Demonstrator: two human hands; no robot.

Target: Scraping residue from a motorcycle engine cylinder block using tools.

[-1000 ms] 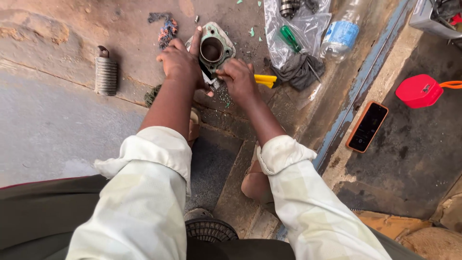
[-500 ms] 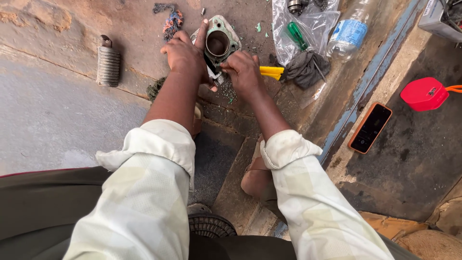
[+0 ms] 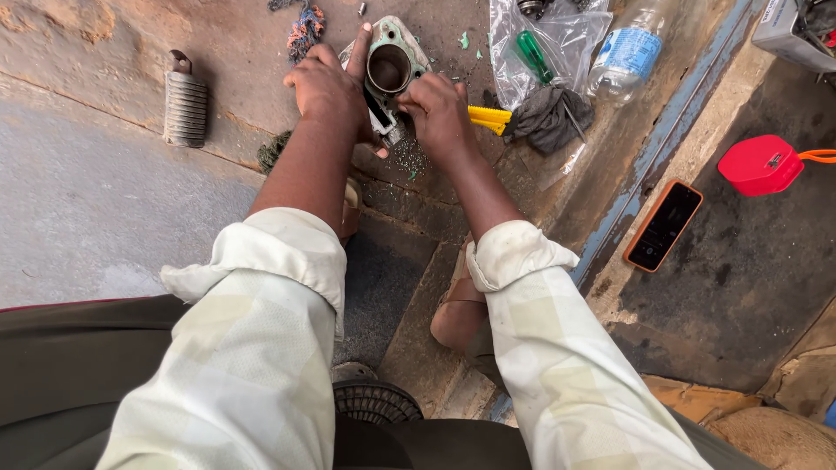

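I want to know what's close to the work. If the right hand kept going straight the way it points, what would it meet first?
The right hand points up-left and already touches the metal cylinder part, so it would likely meet that first.

A ribbed metal footpeg (image 3: 185, 106) lies on the concrete floor (image 3: 96, 218) at the far left. A frayed scrap of coloured cloth (image 3: 305, 24) sits at the far edge. To the right, a clear plastic bag (image 3: 566, 39) holds a green-handled screwdriver (image 3: 532, 54), beside a plastic bottle (image 3: 629, 54) and a grey rag (image 3: 549, 117). Further right lie a phone in an orange case (image 3: 664, 224) and a red container (image 3: 760, 164).
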